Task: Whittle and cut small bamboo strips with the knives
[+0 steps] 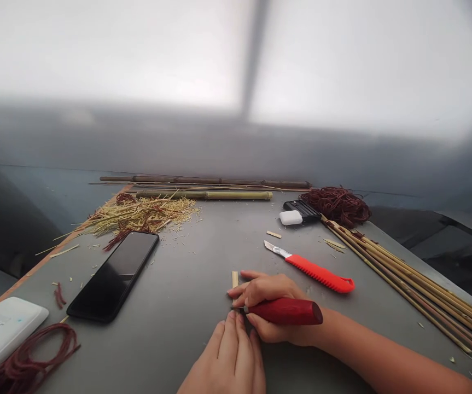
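Note:
My right hand [274,295] is closed around the red handle [289,312] of a small carving tool. Its thin metal tip points left, at a short flat bamboo strip [234,279] on the table. Fingers of my left hand [231,353] press together on the near end of that strip, which they mostly hide, and their tips lie close to the tool's tip. Beyond my right hand rests a craft knife [321,273] with an orange-red ribbed handle, its blade pointing to the upper left. A small loose bamboo piece [274,234] lies just past the blade.
On the left are a black phone [115,276], a white power bank [8,334], dark red cord [51,350] and a heap of shavings [153,213]. Bamboo poles [219,195] lie at the back. At right are thin canes [408,273], a white case [290,218] and a brown cord bundle [338,205].

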`<state>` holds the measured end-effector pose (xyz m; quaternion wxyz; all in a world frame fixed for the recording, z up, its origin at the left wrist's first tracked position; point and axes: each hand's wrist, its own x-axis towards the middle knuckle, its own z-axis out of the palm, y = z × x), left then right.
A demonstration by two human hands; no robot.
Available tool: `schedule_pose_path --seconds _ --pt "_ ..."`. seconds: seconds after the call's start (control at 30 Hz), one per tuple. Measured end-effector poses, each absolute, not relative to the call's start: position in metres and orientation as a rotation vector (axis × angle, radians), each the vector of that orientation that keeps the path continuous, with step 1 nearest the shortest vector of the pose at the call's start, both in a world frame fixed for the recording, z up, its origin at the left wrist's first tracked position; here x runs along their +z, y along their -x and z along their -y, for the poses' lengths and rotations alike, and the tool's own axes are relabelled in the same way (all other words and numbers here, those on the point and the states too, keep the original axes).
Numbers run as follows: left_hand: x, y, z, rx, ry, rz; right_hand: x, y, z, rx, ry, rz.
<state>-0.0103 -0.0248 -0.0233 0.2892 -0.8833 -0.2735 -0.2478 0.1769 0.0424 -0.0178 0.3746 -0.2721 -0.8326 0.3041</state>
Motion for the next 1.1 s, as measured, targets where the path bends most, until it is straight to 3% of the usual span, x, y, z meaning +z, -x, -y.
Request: schedule_pose_path --seconds 0.67,1.1 --pt "-0.024 0.015 0.024 -0.619 2.384 0.752 0.001 -0.182 -0.050 0.925 0.620 2.142" --pt "-0.029 0.014 0.027 -0.611 2.370 0.817 -0.001 -0.186 -0.049 0.856 0.573 2.235"
